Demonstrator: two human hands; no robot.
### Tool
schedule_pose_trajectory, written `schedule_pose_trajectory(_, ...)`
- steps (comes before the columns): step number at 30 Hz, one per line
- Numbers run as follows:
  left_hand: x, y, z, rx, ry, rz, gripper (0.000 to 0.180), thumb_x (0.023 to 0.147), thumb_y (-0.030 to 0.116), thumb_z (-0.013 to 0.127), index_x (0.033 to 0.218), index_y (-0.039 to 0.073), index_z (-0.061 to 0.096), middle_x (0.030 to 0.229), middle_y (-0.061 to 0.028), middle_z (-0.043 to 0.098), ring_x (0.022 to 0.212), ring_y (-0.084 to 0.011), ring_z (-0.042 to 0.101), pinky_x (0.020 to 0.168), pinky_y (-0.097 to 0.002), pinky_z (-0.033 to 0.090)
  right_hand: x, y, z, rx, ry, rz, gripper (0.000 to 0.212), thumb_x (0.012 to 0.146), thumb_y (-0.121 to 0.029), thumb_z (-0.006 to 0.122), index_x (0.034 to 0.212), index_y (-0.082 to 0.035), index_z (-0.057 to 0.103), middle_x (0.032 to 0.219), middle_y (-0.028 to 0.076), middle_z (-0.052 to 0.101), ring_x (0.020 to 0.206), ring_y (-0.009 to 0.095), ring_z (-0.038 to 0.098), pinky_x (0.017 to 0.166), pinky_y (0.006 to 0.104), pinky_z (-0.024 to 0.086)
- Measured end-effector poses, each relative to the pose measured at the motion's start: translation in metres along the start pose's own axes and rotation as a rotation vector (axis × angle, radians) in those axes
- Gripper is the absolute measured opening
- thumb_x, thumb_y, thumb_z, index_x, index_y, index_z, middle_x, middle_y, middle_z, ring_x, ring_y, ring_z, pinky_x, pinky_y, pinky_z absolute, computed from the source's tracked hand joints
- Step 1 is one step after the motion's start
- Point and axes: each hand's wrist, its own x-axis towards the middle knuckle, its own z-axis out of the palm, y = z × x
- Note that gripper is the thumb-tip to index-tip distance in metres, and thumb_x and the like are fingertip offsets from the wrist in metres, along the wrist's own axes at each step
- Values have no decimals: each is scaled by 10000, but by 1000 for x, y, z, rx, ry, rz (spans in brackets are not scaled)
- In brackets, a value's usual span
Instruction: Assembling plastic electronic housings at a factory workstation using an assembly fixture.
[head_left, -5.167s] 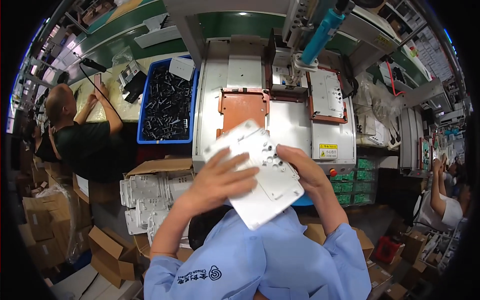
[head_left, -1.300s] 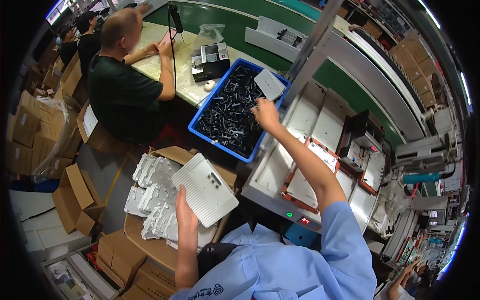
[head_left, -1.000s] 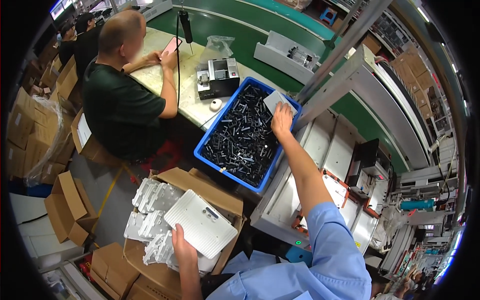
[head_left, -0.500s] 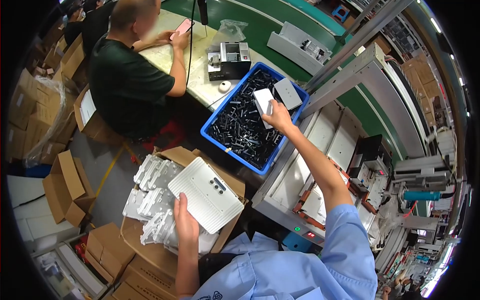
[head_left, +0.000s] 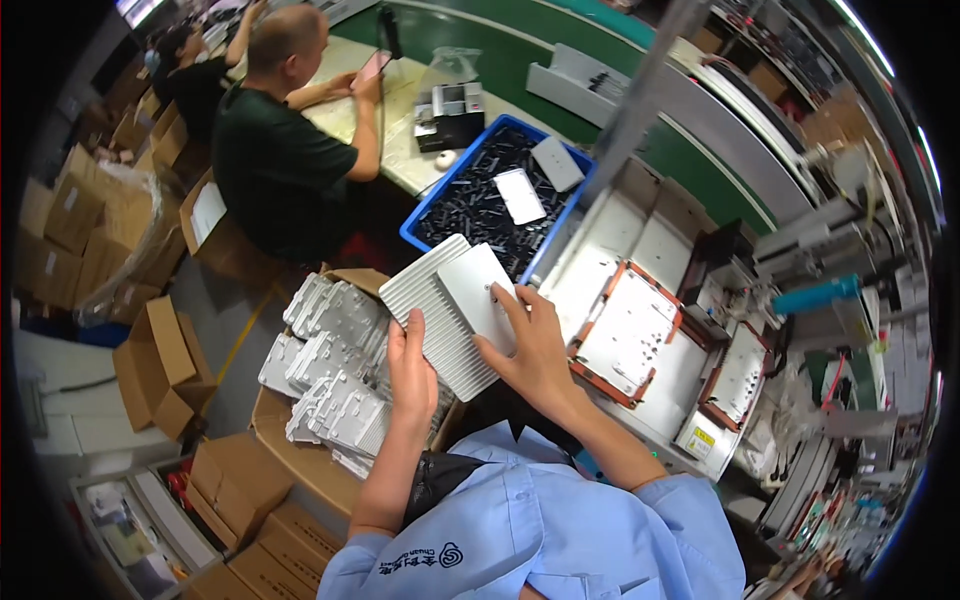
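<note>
My left hand (head_left: 411,375) grips the lower left edge of a pale ribbed panel (head_left: 437,325), thumb along its side. A smooth silver-white plate (head_left: 470,280) lies over the panel's upper right part, held by my right hand (head_left: 540,355) with fingers on its face and edge. Whether the plate sits flat on the panel or slightly off it, I cannot tell. Beyond them, a blue bin (head_left: 413,235) is full of small black parts (head_left: 455,205), with one white plate (head_left: 520,197) and another flat plate (head_left: 556,163) on top.
A carton of pale metal castings (head_left: 345,325) stands at my left. On my right is a machine bed with an orange-edged fixture (head_left: 628,330). Beyond the bin is a boxy black device (head_left: 449,118). A seated co-worker (head_left: 285,160) holds a pink phone (head_left: 372,68). Open cartons (head_left: 165,365) lie left.
My right hand has come back from the blue bin with a smooth plate and now holds it over the ribbed panel. My left hand has shifted the panel slightly right and up.
</note>
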Motion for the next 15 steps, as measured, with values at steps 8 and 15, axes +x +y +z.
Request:
schedule_pose_trajectory(8,-37,-28,59,114,-211,-87,372,1001,253,507,1282,14,457,1206,-102,572,1073,-150,568,930,-303,463,-65,26,-53,-101,245,105,660,757,-249,771,1344,-105,505,1231,219,483,1120,366,482,937,434,422)
schedule_pose_trajectory(15,-68,-54,99,172,-449,-250,394,979,244,550,1278,8,448,1212,-96,558,1083,-154,558,940,-328,461,-122,47,-119,721,457,630,475,822,-166,717,1248,-41,548,1159,130,569,942,215,596,857,321,469)
